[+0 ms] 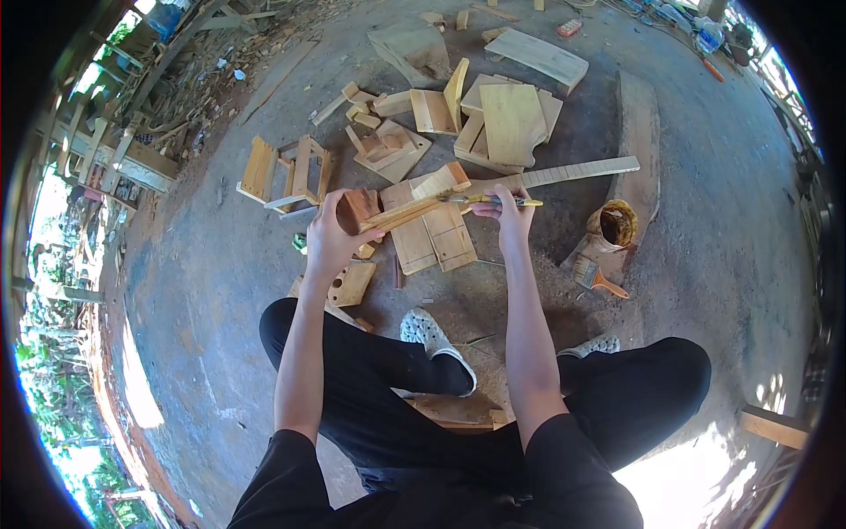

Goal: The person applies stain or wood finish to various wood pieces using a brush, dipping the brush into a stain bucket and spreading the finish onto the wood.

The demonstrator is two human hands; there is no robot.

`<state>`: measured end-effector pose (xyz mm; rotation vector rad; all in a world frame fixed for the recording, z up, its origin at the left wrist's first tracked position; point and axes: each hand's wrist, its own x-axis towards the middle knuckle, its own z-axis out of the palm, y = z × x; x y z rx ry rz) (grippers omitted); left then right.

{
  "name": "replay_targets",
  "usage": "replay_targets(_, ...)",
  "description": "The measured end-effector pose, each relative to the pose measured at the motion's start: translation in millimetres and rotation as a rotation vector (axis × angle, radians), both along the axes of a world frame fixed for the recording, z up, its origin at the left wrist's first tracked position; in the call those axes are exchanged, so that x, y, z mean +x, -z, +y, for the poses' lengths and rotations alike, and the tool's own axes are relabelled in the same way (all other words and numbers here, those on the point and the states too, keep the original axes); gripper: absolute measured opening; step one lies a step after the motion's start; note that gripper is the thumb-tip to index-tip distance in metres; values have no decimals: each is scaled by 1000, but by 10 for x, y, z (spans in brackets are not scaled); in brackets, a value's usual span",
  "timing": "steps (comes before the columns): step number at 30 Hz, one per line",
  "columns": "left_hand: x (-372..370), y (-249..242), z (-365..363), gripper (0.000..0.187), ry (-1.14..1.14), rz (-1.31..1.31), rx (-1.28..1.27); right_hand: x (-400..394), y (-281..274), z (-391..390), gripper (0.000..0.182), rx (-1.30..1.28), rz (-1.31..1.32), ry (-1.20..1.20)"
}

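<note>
My left hand [330,236] is closed on the near end of a wooden piece [414,210] made of joined boards, lifted above the floor and tilted up to the right. In my right hand [505,212] is a slim brush [527,203] with a yellow handle, pinched between the fingers. Its tip points left and meets the edge of the wooden piece, as far as I can tell. Beneath lie flat boards [432,240] with pencil-like lines. To the right stands a can [614,225] stained brown inside, with a wider orange-handled brush [601,276] nearby.
A small slatted wooden frame [286,172] stands at the left. Cut boards [511,119] are piled ahead, and a long narrow strip [577,169] crosses toward a plank [641,132]. A board with holes [352,284] lies near my left knee. Scrap wood lines the far left.
</note>
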<state>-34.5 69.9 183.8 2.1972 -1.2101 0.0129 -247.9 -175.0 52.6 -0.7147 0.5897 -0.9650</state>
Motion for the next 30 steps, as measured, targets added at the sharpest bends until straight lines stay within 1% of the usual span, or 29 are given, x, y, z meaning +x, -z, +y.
replay_targets(3,-13,-27,3,87,-11,4,6,70,24,-48,18,-47,28,31)
replay_targets(5,-11,-26,-2,87,-21,6,8,126,108,-71,23,-65,30,150)
replay_targets(8,-3,-5,4,87,0,-19,-1,177,155,-56,24,-96,50,210)
replay_targets(12,-23,-43,11,88,-19,20,36,224,177,-39,24,-111,106,232)
replay_targets(14,-23,-28,8,88,-8,15,33,275,290,-60,25,-286,182,410)
replay_targets(15,-20,-15,9,88,13,-9,17,253,272,-72,25,-288,179,410)
replay_targets(17,-9,11,27,87,32,-33,2,157,255,-68,24,-90,69,273)
replay_targets(20,-66,-29,11,87,3,-22,24,101,181,23,23,-70,48,207)
replay_targets(24,-81,-38,-29,86,-37,0,47,152,-306,307,21,-99,35,143)
replay_targets(27,-60,7,-37,86,-63,-8,43,259,-732,564,24,-190,86,70)
replay_targets(28,-55,1,-46,86,-76,-15,33,285,-830,643,24,-192,84,65)
replay_targets(30,-76,-24,-50,86,-67,-30,11,339,-999,812,22,-279,114,-2)
